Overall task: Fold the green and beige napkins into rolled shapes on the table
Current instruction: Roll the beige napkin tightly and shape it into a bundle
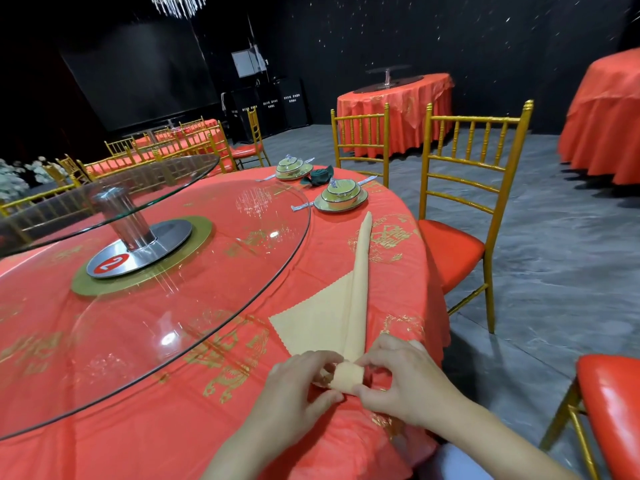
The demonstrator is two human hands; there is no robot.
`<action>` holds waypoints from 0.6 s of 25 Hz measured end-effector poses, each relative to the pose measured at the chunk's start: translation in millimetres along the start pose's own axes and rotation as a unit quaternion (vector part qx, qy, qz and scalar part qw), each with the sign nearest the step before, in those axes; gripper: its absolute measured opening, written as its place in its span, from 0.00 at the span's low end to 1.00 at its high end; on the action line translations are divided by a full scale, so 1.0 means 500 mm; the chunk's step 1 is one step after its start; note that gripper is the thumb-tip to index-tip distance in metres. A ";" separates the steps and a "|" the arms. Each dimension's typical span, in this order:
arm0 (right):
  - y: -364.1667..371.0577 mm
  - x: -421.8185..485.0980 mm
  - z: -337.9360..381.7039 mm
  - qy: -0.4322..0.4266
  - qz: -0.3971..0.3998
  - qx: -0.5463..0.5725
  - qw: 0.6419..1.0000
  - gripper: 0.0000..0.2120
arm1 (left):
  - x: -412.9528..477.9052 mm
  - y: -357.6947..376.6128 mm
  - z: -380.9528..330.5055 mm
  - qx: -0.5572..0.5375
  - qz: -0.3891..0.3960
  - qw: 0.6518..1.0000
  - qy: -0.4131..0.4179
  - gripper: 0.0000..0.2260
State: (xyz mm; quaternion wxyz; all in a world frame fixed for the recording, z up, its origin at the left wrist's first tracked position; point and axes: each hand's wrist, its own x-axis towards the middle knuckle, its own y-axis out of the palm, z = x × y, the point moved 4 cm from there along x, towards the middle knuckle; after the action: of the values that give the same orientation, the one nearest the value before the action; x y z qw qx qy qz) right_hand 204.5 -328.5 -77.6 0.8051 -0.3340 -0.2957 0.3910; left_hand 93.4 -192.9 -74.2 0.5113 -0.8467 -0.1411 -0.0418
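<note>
Beige napkin (313,323) near table (242,431) edge, left hand (294,393), right hand (405,379) pinching

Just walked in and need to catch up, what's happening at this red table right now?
A person is rolling the beige napkin from its near end: the left hand and right hand both pinch the rolled part on the red tablecloth. The rest lies as a long folded strip pointing away, with a flap spread to its left. The green napkin sits already rolled between two bowl settings farther along.
</note>
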 end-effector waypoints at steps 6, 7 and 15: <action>-0.002 0.001 -0.004 -0.005 0.029 0.031 0.999 0.28 | 0.021 -0.018 -0.005 -0.035 0.042 0.998 -0.002 0.15; -0.002 -0.004 -0.004 -0.006 0.036 0.034 0.999 0.27 | 0.019 -0.017 -0.009 -0.044 0.049 0.998 -0.006 0.15; -0.009 -0.041 -0.005 -0.017 0.044 0.077 0.996 0.17 | 0.010 -0.007 -0.030 -0.107 0.135 0.981 -0.094 0.12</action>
State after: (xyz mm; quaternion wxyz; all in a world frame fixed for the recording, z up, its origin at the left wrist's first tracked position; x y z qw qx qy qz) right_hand 197.5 -348.3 -80.2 0.8054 -0.2771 -0.2628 0.4533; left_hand 98.2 -203.4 -62.9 0.4034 -0.9079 -0.0678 0.0920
